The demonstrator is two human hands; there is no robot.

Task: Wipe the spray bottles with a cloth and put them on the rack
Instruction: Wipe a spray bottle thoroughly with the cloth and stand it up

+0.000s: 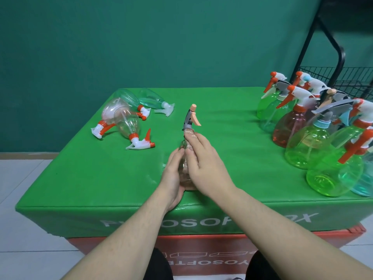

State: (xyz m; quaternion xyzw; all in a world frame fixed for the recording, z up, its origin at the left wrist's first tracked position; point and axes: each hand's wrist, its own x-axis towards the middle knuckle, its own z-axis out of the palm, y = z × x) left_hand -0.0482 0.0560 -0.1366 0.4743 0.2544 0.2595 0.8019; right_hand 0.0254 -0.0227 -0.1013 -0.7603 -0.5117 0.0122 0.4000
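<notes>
A clear spray bottle [191, 117] with a grey head and peach trigger stands at the middle of the green table. My left hand [173, 174] grips its lower body from the left. My right hand [203, 164] presses a pinkish-brown cloth [190, 136] against the bottle's neck and right side, fingers curled over it. Most of the bottle's body is hidden between my hands. Several clear bottles [125, 116] with orange-and-white heads lie on their sides at the back left. A black wire rack [343, 77] stands past the table's back right corner.
Several upright green, pink and teal spray bottles [302, 128] crowd the table's right side, close to my right arm. The green padded table [222, 122] sits on a red base [201, 251]. A green wall is behind it, a pale tiled floor to the left.
</notes>
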